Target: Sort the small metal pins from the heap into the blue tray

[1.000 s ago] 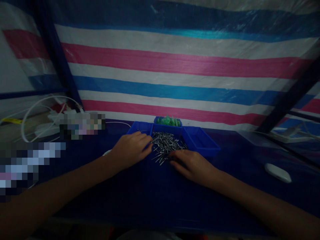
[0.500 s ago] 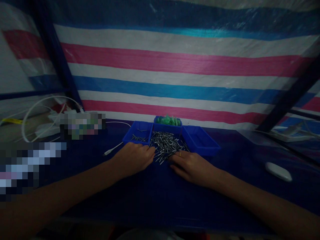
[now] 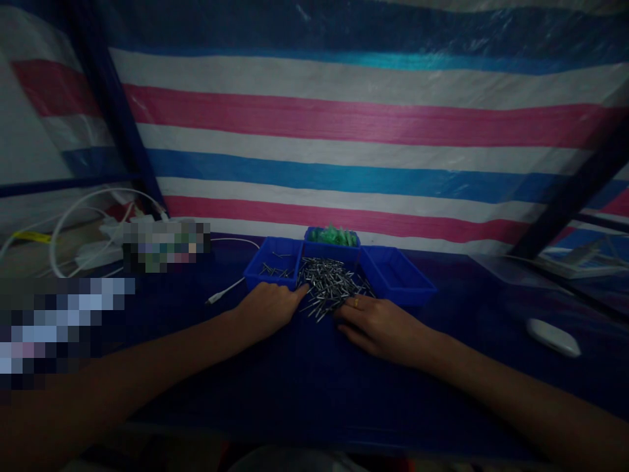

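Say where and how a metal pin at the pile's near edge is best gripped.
Probably by its near end: the pin is thin and straight, and that end sticks out of the pile toward the person, while pins farther in lie crossed. A thumb-and-fingertip pinch could come from the near side, through the gap between the left hand and right hand.

Pin pile (image 3: 328, 282) sits mid-table (image 3: 314, 393). Left tray (image 3: 269, 250) just left, loose pins (image 3: 275, 270) inside; far tray (image 3: 332, 249) straight behind, plastic (image 3: 332, 235) in it; right tray (image 3: 393, 270) on pile's right. Left hand (image 3: 270, 309) at pile's near-left edge, before left tray; right hand (image 3: 376, 326) at near-right edge. Cable plug (image 3: 219, 295) left of left hand; device (image 3: 554, 337) well right. Sheet (image 3: 344, 124) hangs behind everything.
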Motion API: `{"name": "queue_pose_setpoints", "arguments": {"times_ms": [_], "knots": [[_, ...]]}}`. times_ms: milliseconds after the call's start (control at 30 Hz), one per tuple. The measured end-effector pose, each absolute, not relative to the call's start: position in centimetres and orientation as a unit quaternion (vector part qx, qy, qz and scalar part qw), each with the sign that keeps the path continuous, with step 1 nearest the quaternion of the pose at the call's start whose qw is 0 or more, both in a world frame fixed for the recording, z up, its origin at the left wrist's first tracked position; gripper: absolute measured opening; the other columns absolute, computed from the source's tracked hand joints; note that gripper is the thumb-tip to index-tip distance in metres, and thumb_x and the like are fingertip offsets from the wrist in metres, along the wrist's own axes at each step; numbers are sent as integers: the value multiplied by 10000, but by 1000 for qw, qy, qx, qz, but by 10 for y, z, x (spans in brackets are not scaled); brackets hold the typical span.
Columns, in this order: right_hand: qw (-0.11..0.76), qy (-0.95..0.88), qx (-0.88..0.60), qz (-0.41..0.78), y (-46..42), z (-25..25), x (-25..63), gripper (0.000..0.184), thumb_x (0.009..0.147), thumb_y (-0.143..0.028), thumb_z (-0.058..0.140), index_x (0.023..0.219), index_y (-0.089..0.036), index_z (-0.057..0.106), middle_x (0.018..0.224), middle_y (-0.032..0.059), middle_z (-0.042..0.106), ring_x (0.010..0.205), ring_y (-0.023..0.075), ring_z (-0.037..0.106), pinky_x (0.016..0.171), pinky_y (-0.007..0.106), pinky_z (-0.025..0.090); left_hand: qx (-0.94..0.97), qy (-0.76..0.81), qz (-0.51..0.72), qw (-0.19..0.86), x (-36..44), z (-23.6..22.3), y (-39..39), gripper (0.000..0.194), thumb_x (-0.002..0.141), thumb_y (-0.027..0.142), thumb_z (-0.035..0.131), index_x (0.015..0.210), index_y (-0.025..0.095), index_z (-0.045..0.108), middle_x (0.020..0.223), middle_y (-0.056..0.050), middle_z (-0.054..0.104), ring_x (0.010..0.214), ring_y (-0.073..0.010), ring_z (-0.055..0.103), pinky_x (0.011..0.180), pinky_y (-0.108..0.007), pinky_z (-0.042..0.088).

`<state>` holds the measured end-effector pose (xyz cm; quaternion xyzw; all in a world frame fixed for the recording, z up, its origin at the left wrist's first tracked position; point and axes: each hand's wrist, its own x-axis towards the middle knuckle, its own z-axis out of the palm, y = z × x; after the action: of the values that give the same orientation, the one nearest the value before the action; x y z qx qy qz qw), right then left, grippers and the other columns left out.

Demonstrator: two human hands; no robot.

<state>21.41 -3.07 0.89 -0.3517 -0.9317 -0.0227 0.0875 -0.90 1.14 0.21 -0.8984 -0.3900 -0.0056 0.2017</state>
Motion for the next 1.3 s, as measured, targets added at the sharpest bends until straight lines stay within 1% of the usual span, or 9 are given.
{"name": "queue_pose_setpoints", "arguments": {"times_ms": [100, 233, 367, 500, 700, 867, 1033, 1133, 1300], "knots": [[81, -932, -351, -25, -30, 9, 214, 159, 862, -189, 442, 967, -135, 550, 851, 74, 578, 762, 165, 537, 670, 278, 417, -899, -388, -12, 204, -8, 0, 14, 423, 865, 155, 416, 1284, 211, 416, 560, -42, 604, 479, -194, 583, 428, -234, 350], [75, -933, -352, -17, -30, 9, 214, 159, 869, -195, 438, 970, -137, 546, 861, 72, 575, 774, 164, 537, 687, 281, 420, -901, -383, -12, 205, -9, -1, 16, 419, 850, 142, 433, 1262, 222, 436, 554, -39, 600, 473, -198, 580, 422, -233, 335], [81, -933, -350, -19, -31, 10, 214, 153, 865, -189, 445, 973, -145, 544, 862, 68, 573, 764, 160, 531, 676, 276, 414, -904, -382, -27, 189, -9, -1, 16, 266, 856, 139, 414, 1086, 183, 541, 545, -43, 594, 473, -205, 584, 421, -240, 334], [91, -934, -346, -19, -31, 10, 214, 146, 857, -186, 454, 962, -150, 549, 850, 67, 574, 755, 163, 527, 660, 275, 407, -905, -382, -35, 183, -10, -1, 17, 177, 870, 159, 394, 952, 161, 551, 534, -44, 587, 458, -211, 577, 417, -251, 336], [93, -935, -343, -18, -30, 9, 215, 145, 863, -188, 445, 956, -150, 550, 845, 67, 569, 759, 165, 525, 672, 278, 408, -901, -391, -44, 182, -11, -1, 16, 169, 872, 185, 382, 900, 143, 544, 544, -50, 586, 447, -191, 568, 438, -257, 364], [90, -934, -345, -17, -31, 11, 215, 144, 863, -187, 445, 960, -154, 546, 852, 64, 569, 760, 162, 527, 676, 277, 409, -895, -395, -44, 201, -10, 10, 5, 121, 856, 209, 423, 850, 160, 533, 617, -47, 607, 512, -189, 591, 451, -243, 370], [81, -933, -351, -17, -31, 11, 214, 142, 862, -190, 450, 956, -146, 548, 855, 67, 569, 759, 161, 527, 676, 274, 410, -884, -396, -61, 240, -9, 20, -6, 67, 841, 185, 453, 842, 167, 518, 716, -36, 602, 584, -206, 598, 419, -237, 343], [86, -932, -351, -20, -31, 10, 214, 135, 857, -189, 458, 949, -149, 550, 840, 62, 570, 751, 158, 526, 669, 271, 407, -886, -379, -79, 256, -9, 19, -6, 52, 829, 169, 467, 830, 161, 519, 745, -41, 577, 618, -187, 589, 420, -230, 328], [117, -921, -372, 14, -31, 9, 214, 147, 876, -231, 459, 966, -155, 546, 840, 60, 586, 753, 159, 547, 667, 272, 414, -927, -297, -106, 205, -7, 11, -5, 89, 861, 166, 438, 813, 159, 512, 730, -21, 566, 650, -157, 572, 473, -225, 371]]}}
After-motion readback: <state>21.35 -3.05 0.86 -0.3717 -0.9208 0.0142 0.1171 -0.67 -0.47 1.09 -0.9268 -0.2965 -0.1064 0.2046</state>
